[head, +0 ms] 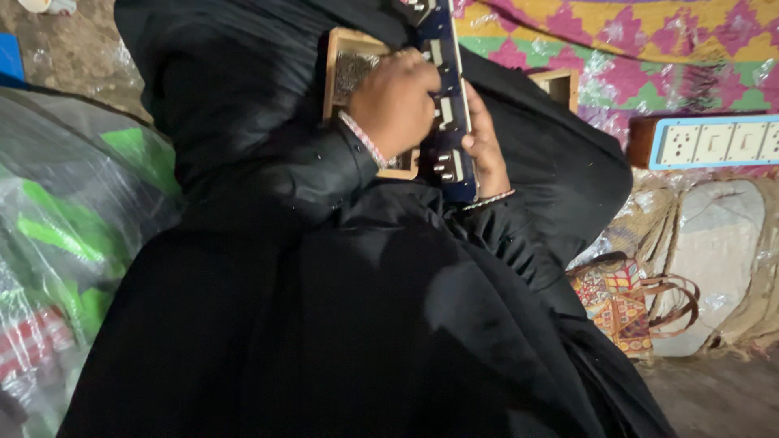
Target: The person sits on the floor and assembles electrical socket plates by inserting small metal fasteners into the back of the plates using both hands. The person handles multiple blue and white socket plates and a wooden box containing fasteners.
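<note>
- The left hand [395, 104] is curled into a loose fist over the front of a wooden box [347, 61], pressing on it beside a dark blue switch panel [448, 97].
- The right hand [487, 142] grips the panel's far edge, fingers wrapped round it.
- Box and panel are held upright above the lap, against black cloth [341, 308].
- To the right, a second switch board [714, 142] lies on a wooden base, with a patterned bag [621, 304] below it.
- Plastic-wrapped bundles [65, 227] lie at the left.
</note>
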